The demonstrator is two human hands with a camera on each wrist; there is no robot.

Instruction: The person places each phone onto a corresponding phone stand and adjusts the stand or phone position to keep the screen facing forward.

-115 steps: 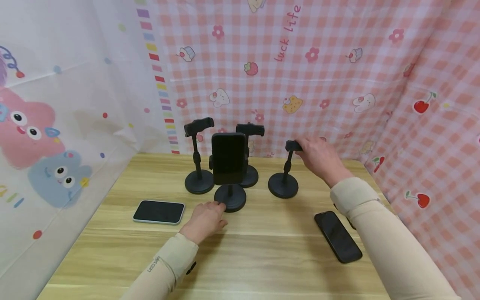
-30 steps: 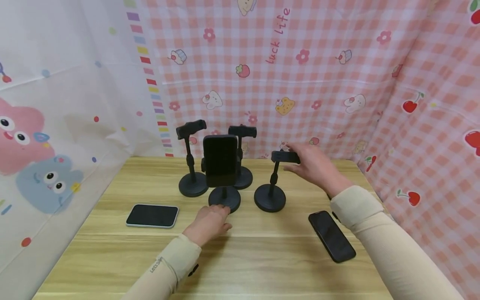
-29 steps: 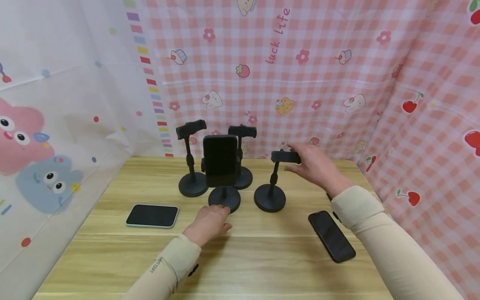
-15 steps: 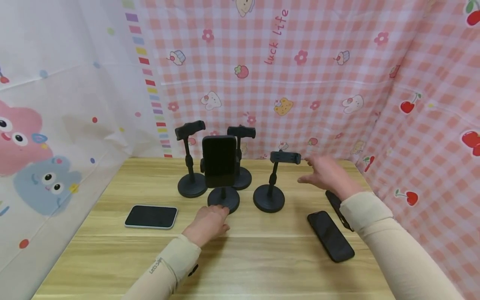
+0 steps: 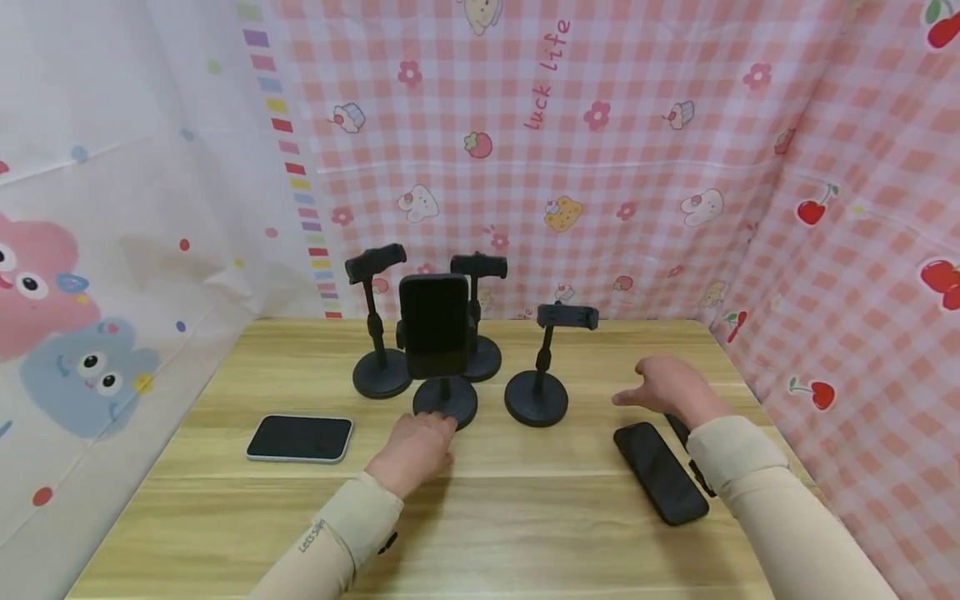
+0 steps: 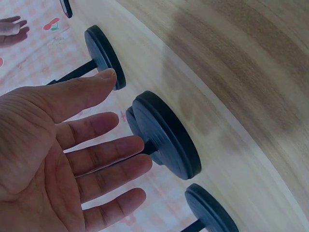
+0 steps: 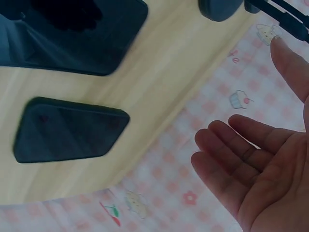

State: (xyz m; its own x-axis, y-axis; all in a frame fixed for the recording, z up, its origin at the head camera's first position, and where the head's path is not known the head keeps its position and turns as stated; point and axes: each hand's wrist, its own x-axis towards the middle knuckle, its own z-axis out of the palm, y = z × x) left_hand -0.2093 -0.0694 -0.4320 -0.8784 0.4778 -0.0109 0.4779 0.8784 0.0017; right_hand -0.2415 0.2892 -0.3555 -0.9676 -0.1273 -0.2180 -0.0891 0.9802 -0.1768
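Observation:
My left hand [image 5: 414,450], fingers extended, is at the front of the round base [image 5: 446,404] of a black phone stand; whether it touches is hard to tell. That stand bears an upright black phone [image 5: 435,325]. In the left wrist view the palm [image 6: 29,159] faces the bases with nothing in it. My right hand [image 5: 672,390] hovers with relaxed fingers above a black phone [image 5: 660,472] lying on the table. A second dark phone [image 7: 70,129], seen whole in the right wrist view, is partly hidden by that hand in the head view. Left of it stands a phone stand [image 5: 567,317] with a bare clamp.
Two more black phone stands [image 5: 375,262] [image 5: 478,267] with bare clamps stand behind the phone-bearing one. A white-edged phone [image 5: 300,438] lies on the left of the wooden table [image 5: 510,533]. Patterned cloth [image 5: 480,100] hangs behind and at both sides.
The right-hand stand was drawn toward me, its clamp turned frontward. My right hand then let go of the clamp and moved right and down toward the lying phones. The left hand barely moved.

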